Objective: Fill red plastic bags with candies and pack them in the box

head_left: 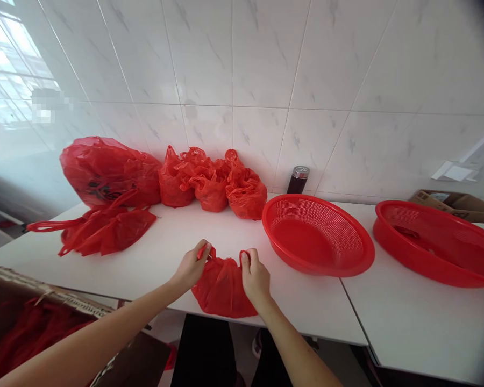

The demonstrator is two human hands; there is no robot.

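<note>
A red plastic bag [225, 293] rests near the front edge of the white table, its contents hidden. My left hand [192, 264] is closed around one of its handles, and my right hand [256, 277] grips the other. Between the two hands the bag's top is gathered. Behind it, against the wall, stand several filled red bags [212, 191]. Just right of my right hand is a red perforated plastic basket [302, 236].
Flattened red bags [105, 228] lie at the left beside a large puffed red bag [108, 172]. A dark bottle [298, 180] stands by the wall. At right are a second red basket [403, 252] and a small cardboard box [455, 204]. An open carton [64, 290] holding red material sits front left.
</note>
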